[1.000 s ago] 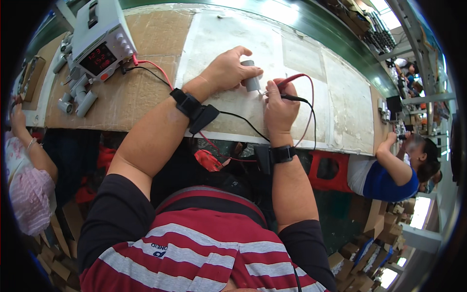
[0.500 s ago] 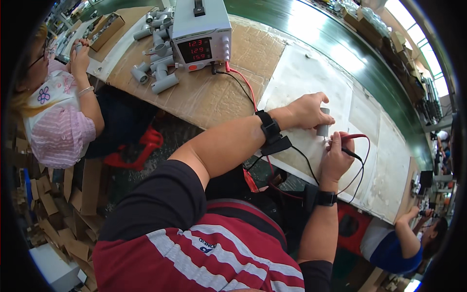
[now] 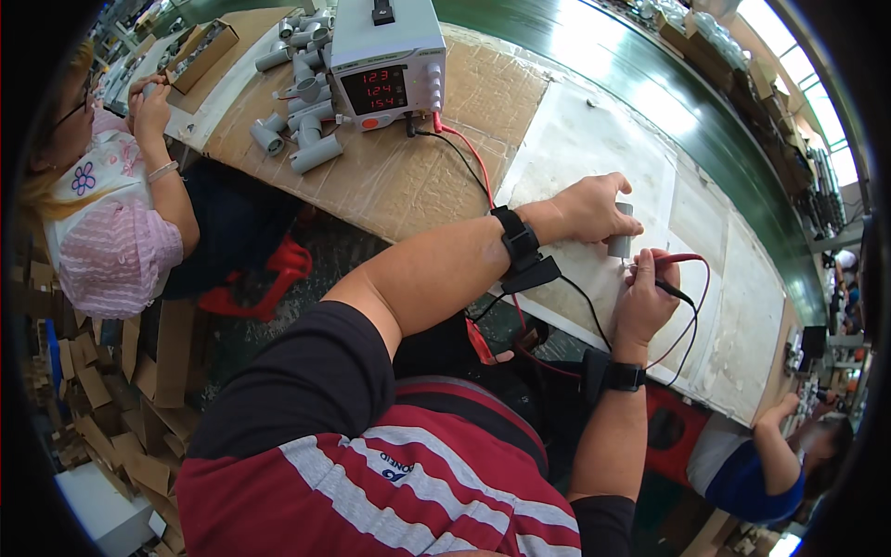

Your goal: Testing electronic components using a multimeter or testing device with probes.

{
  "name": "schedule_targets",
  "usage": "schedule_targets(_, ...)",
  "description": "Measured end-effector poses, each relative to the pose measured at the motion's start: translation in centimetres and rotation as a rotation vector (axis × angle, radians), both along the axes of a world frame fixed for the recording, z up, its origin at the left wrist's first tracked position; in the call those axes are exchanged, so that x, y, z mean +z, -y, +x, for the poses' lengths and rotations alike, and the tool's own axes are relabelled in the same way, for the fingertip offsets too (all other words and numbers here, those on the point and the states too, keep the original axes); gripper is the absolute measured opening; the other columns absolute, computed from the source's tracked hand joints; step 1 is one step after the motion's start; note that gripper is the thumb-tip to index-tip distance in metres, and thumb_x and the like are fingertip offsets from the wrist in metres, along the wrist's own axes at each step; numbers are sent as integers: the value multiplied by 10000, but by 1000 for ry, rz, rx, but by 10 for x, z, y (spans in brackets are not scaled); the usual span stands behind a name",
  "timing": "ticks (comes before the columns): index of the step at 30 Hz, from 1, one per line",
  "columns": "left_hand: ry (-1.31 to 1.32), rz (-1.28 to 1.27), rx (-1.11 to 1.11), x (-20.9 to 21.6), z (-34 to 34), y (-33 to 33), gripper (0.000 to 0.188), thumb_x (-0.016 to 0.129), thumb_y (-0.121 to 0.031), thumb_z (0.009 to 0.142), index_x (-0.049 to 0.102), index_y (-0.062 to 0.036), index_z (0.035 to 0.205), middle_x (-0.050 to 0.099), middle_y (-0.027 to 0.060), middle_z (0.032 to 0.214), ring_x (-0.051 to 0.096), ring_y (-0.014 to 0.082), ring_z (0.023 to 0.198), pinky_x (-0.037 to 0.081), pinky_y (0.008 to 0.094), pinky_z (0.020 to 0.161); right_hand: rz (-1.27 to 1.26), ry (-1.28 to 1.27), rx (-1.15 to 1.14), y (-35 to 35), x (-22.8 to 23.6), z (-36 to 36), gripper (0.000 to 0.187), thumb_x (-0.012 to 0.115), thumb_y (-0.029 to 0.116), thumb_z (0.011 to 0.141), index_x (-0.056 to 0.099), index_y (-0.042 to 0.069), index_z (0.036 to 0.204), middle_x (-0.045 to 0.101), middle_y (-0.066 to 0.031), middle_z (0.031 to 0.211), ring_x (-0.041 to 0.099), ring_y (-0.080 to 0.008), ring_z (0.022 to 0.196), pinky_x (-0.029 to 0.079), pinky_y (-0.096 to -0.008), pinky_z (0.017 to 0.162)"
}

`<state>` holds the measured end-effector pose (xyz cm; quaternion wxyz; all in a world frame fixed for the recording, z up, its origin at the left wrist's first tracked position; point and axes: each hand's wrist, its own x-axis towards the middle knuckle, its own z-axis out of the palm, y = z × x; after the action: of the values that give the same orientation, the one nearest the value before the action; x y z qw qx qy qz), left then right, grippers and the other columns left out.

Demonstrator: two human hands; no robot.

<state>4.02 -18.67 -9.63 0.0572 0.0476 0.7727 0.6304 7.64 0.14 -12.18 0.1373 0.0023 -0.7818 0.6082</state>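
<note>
My left hand point(image 3: 594, 210) is closed around a grey cylindrical part point(image 3: 622, 232), holding it over the white-covered part of the table. Just nearer to me, my right hand point(image 3: 646, 302) pinches a red test probe point(image 3: 670, 259) and a black test probe point(image 3: 665, 289) together. Their tips are at the near end of the cylinder; whether both touch it is too small to tell. The probes' red and black leads loop down past my right wrist. A white bench power supply point(image 3: 388, 65) with a lit red digit display stands at the far left, a red and a black lead plugged into its front.
Several grey tubular parts point(image 3: 311, 102) lie beside the power supply. Brown cardboard point(image 3: 445, 186) covers the table's left part. One co-worker point(image 3: 121, 213) sits at the left, another point(image 3: 761, 464) at the lower right. A red stool point(image 3: 269, 283) and cardboard boxes point(image 3: 139, 371) stand below on the left.
The supply's lower two readings have dropped slightly. Both my hands keep nearly the same place and grip. The left co-worker's hands have shifted a little.
</note>
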Motion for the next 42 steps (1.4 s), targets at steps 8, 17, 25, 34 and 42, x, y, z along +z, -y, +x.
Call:
schedule_targets(8,-14,-8,0,-4,-1,-1,724,844,-341,852,511,58,1357,712,177,932,668,170,667,551,300,595,-4,5,2,1,1,2,117,670,151,1011,664,38,1039,682,-21,847,600,-79,706,465,-220,614)
schedule_targets(17,-200,-114,31,-20,-10,-5,773,863,-356,802,514,56,1354,713,230,1026,707,263,875,572,348,790,-37,-5,3,1,0,0,108,669,148,1011,657,43,1032,678,-18,847,599,-77,705,460,-214,609)
schedule_targets(25,-242,-119,9,-21,-10,-2,775,869,-327,775,515,54,1350,713,238,1054,707,292,963,563,357,867,-12,-4,14,2,0,0,94,653,136,1017,656,43,1030,675,-18,846,592,-72,699,457,-211,605)
schedule_targets(34,-247,14,-88,-19,-7,-6,714,849,-200,760,525,42,1349,716,188,973,712,232,855,582,339,770,-16,-26,42,-8,-6,-2,73,655,109,1010,658,39,1028,668,-10,812,576,-70,668,443,-217,582)
schedule_targets(42,-299,35,-169,-11,-8,-1,420,780,-85,745,681,-34,1150,717,93,960,687,194,885,566,314,827,-241,-28,-53,-1,-1,-4,86,667,92,996,646,15,1028,700,-71,844,617,-124,668,485,-254,577)
